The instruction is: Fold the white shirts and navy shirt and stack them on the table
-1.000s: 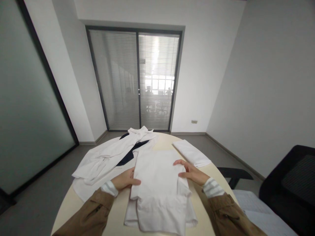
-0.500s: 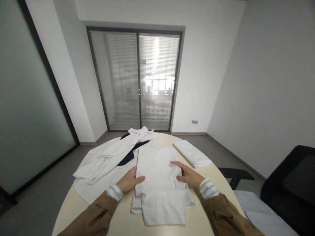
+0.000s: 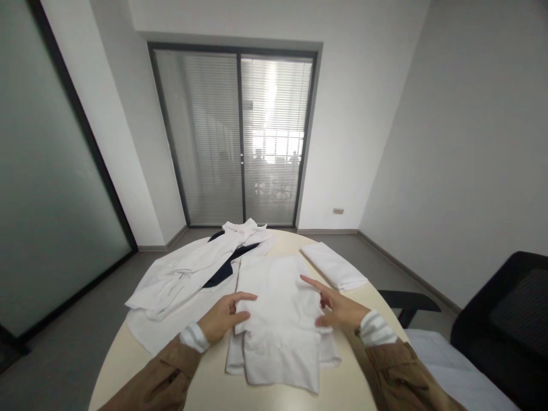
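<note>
A white shirt [image 3: 278, 319], partly folded, lies in front of me on the round cream table [image 3: 214, 388]. My left hand [image 3: 225, 317] rests on its left edge, fingers stretched flat over the cloth. On the right side my right hand [image 3: 336, 305] lies with fingers spread, touching the fold. Neither hand grips the cloth. Brown sleeves with striped cuffs cover both arms.
A heap of white garments with a dark piece [image 3: 192, 274] lies at the table's left and back. A folded white cloth [image 3: 334, 266] sits at the back right. A black chair [image 3: 500, 319] stands to the right, by papers [image 3: 454, 371].
The shirt's lower part was folded up onto the table. My hands shifted from pinching the sides to lying flat with fingers spread on the fold.
</note>
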Tool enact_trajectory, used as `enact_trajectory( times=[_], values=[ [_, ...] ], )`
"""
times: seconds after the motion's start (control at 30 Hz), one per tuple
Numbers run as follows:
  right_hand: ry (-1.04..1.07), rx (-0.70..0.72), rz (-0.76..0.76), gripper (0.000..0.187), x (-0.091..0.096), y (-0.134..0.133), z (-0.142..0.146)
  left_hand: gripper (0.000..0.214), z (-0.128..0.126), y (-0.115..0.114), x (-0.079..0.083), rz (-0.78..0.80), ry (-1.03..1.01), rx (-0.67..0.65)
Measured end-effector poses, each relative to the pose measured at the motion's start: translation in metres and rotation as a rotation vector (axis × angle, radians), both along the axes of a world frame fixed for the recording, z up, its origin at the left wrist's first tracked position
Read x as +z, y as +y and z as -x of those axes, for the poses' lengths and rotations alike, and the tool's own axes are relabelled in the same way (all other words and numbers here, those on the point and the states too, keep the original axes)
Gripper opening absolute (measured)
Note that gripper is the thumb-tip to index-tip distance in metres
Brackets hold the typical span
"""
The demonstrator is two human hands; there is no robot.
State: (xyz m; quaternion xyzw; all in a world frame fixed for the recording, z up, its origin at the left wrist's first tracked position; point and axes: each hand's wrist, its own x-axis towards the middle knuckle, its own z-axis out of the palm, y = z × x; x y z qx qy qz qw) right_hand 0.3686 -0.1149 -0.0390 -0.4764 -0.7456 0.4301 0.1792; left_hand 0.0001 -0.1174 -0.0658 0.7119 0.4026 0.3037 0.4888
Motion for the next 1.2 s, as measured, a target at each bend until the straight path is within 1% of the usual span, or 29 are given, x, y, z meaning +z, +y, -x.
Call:
enact_trajectory(
  times=[0.07,0.13,0.17,0.23,0.27,0.33,0.4,0.47,0.57,0.63,0.67,0.73,0.8,0.87,0.97,1.0,1.07,1.13,1.2],
  values=[
    [-0.039,0.028,0.033,0.119,0.002,-0.001,0.000,0.057,0.002,-0.001,0.002,-0.015,0.132,0.034],
    [-0.112,0.047,0.096,0.123,0.001,-0.002,0.001,0.062,0.004,-0.005,0.004,0.044,0.220,-0.007],
    [-0.138,0.050,0.118,0.123,0.000,-0.002,0.002,0.068,0.005,-0.007,0.005,0.082,0.221,-0.044],
    [-0.115,0.065,0.150,0.120,-0.004,-0.002,0.004,0.079,0.005,-0.012,0.006,0.135,0.153,-0.103],
    [-0.051,0.078,0.168,0.118,-0.006,-0.002,0.005,0.081,0.004,-0.014,0.006,0.157,0.106,-0.124],
    [0.140,0.112,0.226,0.112,-0.008,-0.003,0.006,0.080,0.002,-0.015,0.004,0.216,0.006,-0.152],
    [0.323,0.127,0.267,0.106,-0.008,-0.005,0.007,0.075,0.001,-0.014,0.001,0.283,-0.098,-0.150],
    [0.403,0.116,0.257,0.106,-0.009,-0.007,0.007,0.076,0.000,-0.013,-0.002,0.322,-0.140,-0.129],
    [0.354,0.112,0.208,0.118,-0.011,-0.009,0.008,0.079,-0.003,-0.012,-0.005,0.347,-0.036,-0.112],
    [0.295,0.146,0.202,0.126,-0.014,-0.009,0.009,0.077,-0.004,-0.013,-0.005,0.336,0.014,-0.087],
    [0.268,0.162,0.198,0.127,-0.015,-0.009,0.010,0.075,-0.006,-0.014,-0.005,0.320,0.010,-0.064],
    [0.245,0.168,0.167,0.122,-0.017,-0.009,0.011,0.072,-0.008,-0.015,-0.004,0.297,-0.053,-0.037],
    [0.262,0.158,0.137,0.114,-0.018,-0.009,0.012,0.071,-0.011,-0.018,-0.003,0.324,-0.181,-0.016],
    [0.303,0.152,0.140,0.110,-0.019,-0.010,0.012,0.073,-0.015,-0.022,-0.005,0.419,-0.308,0.016],
    [0.344,0.142,0.175,0.109,-0.018,-0.010,0.012,0.090,-0.021,-0.028,-0.008,0.568,-0.364,0.026],
    [0.351,0.139,0.184,0.109,-0.017,-0.011,0.012,0.096,-0.023,-0.030,-0.008,0.585,-0.358,0.018],
    [0.365,0.142,0.200,0.109,-0.016,-0.011,0.012,0.103,-0.023,-0.030,-0.008,0.565,-0.320,0.008],
    [0.380,0.160,0.223,0.108,-0.015,-0.012,0.012,0.108,-0.019,-0.029,-0.005,0.506,-0.203,-0.016],
    [0.386,0.187,0.255,0.112,-0.013,-0.013,0.013,0.110,-0.012,-0.027,-0.001,0.433,-0.052,-0.068]
  ],
)
